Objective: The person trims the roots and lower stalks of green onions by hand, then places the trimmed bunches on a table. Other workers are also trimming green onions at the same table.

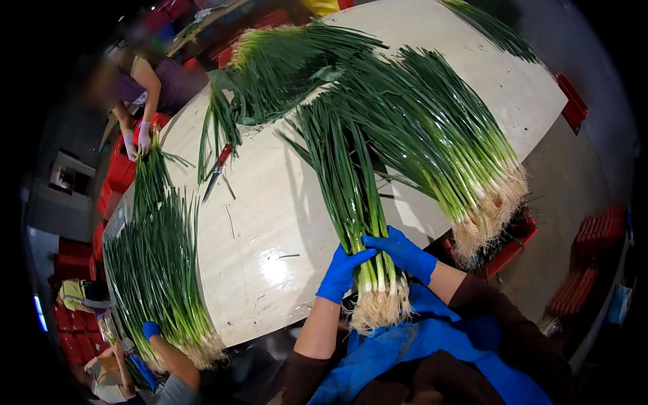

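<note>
A bunch of spring onions (351,196) lies toward me over the near edge of the table, its white bulbs and pale roots hanging by my blue apron. My left hand (343,273), in a blue glove, closes round its stems from the left. From the right, my blue-gloved right hand (405,255) grips the same stems a little higher. The leaves stretch away from me across the white tabletop (263,223). To the right, a larger pile of spring onions (445,135) lies with its roots past the table edge.
A knife with a red handle (219,162) lies left of centre. More spring onions are heaped at the far side (290,67) and left edge (155,270), where a co-worker's blue-gloved hand (152,330) touches them. Another person's white-gloved hands (138,140) hold leaves. A red crate (516,243) sits below right.
</note>
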